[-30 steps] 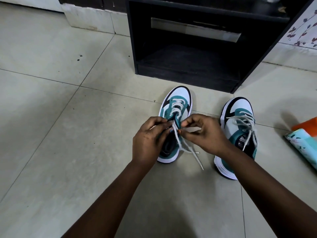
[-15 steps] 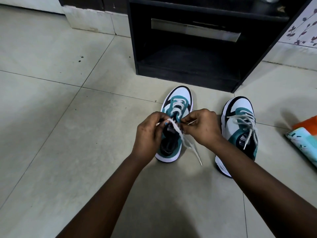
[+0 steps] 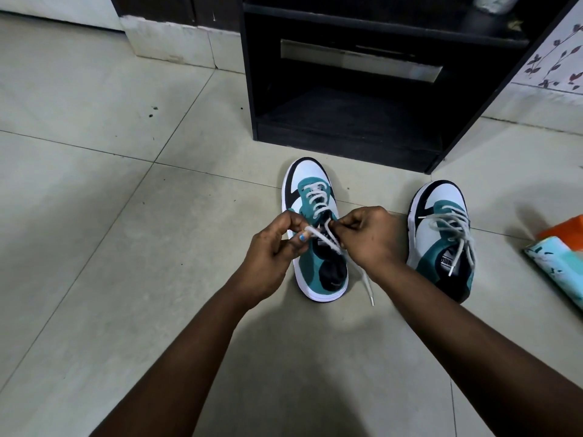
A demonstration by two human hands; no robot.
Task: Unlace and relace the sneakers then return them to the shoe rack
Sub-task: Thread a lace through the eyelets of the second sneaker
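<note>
- left sneaker (image 3: 315, 234) sits flat on the floor (image 3: 126, 216), toe toward the shoe rack (image 3: 362, 89), heel toward the person. that puts the upper eyelets right under both hands.
- left hand (image 3: 271, 247) fingers curled, pinching one end of the lace (image 3: 318, 234) just above the tongue. right hand (image 3: 372, 238) fingers curled tight on the other strand at the opposite eyelet row.
- lower rows look laced; top rows not done. loose tail runs past the heel onto the floor, tip lying free.
- judgement: mid-relace on this shoe, opposing pinches keep tension so the crossing doesn't slacken.
- right sneaker (image 3: 441, 234) stands well apart to the right, lace loose and untied, nothing touching it.
- rack's bottom shelf opens straight ahead of both toes, front edge near the left toe. path in looks unobstructed.
- orange and teal packet (image 3: 558, 247) at the right edge, near the right sneaker. a wide swing that side could clip it.
- open floor to the left.
</note>
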